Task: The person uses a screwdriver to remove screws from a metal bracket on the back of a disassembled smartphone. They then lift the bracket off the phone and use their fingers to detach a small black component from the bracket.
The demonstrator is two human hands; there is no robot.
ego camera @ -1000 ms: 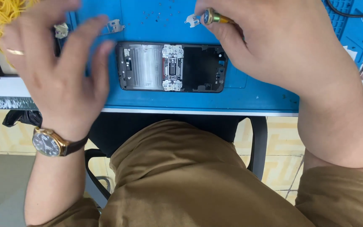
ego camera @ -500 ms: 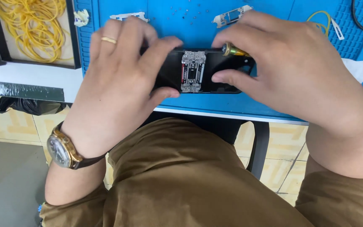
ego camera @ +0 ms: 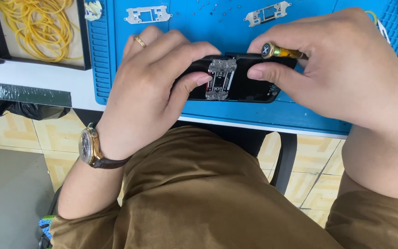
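Opened black phone chassis with a silver metal bracket mid-body (ego camera: 229,78) lies on the blue silicone work mat (ego camera: 254,115), long axis left-right, at the mat's near edge. Left hand (ego camera: 153,87) clamps its left end, fingers over the top, thumb on the near side. Right hand (ego camera: 342,69) pinches the right end and also holds a yellow-handled precision screwdriver (ego camera: 282,50), cap pointing left. Both hands equally close.

A repair workbench: blue work mat (ego camera: 300,115), loose metal brackets (ego camera: 147,14).
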